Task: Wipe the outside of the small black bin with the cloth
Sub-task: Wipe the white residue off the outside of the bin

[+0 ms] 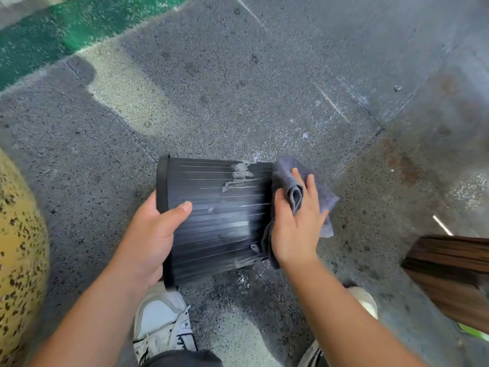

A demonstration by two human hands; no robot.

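Note:
The small black bin [217,215] is held on its side above the floor, its rim to the left and its base to the right. Its ribbed wall carries whitish smears near the upper right. My left hand [150,234] grips the rim end, thumb lying across the ribbed wall. My right hand [296,221] presses a grey-blue cloth [288,178] against the base end of the bin, with a fold of the cloth pinched between its fingers. The cloth hangs out past the hand on the right.
Speckled grey stone floor [238,88] lies below, with a green strip [39,41] at the upper left. A yellow speckled surface [18,247] stands at the left edge. A dark brown wooden object [449,274] is at the right. My white shoes [161,319] are under the bin.

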